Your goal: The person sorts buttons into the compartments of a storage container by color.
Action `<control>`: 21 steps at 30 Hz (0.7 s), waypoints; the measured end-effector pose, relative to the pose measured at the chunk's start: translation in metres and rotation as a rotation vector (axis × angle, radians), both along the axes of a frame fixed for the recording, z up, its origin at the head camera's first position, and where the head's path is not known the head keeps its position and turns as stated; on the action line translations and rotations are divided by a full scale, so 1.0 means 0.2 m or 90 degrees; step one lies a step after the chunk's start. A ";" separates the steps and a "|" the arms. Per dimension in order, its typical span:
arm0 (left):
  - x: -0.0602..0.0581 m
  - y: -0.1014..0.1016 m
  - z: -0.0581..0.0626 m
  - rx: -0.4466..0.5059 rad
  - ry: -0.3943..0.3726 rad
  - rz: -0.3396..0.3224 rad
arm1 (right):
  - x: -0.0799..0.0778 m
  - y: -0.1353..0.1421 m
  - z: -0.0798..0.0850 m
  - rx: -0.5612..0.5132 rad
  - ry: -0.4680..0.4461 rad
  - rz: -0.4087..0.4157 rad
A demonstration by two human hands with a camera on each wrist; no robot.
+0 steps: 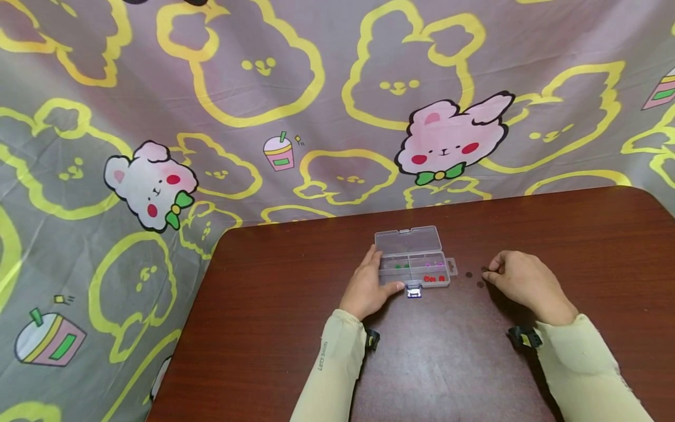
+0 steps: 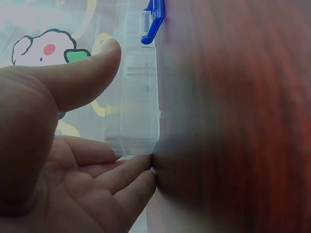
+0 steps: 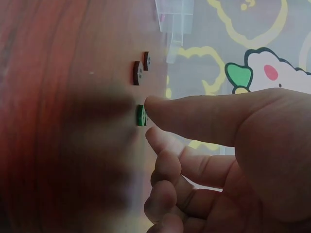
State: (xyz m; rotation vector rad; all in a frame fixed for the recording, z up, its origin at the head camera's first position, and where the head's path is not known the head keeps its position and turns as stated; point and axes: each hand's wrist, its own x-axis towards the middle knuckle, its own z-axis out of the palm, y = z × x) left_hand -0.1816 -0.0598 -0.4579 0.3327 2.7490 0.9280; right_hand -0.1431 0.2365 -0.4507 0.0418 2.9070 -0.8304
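Observation:
A clear plastic compartment box [image 1: 394, 272] lies on the table, its lid [image 1: 408, 241] raised at the back. My left hand [image 1: 365, 287] rests against its left end, fingers fairly straight along the side and thumb near the front edge. In the left wrist view, fingertips touch the box's end wall [image 2: 133, 145]. My right hand [image 1: 522, 284] is right of the box, low over the table. Its thumb and index fingertips stand slightly apart at a dark green button [image 3: 141, 115] in the right wrist view. Two more dark buttons [image 3: 138, 73] lie beyond it on the table.
Inside the box are red pieces [image 1: 434, 279], green pieces [image 1: 402, 266] and purple pieces [image 1: 435, 265] in separate compartments. A blue-edged latch [image 1: 413, 292] hangs open at its front. Behind the brown table [image 1: 295, 322] hangs a patterned cloth [image 1: 337, 129].

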 end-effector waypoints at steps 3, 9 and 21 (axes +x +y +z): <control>0.00 0.00 0.00 0.001 -0.001 0.001 | 0.00 0.00 0.00 0.001 -0.002 0.000; 0.00 0.00 0.00 0.004 -0.001 0.000 | -0.01 0.00 -0.01 0.000 -0.011 -0.002; 0.00 0.00 0.01 0.009 -0.005 -0.003 | 0.00 0.00 -0.01 0.001 -0.024 0.004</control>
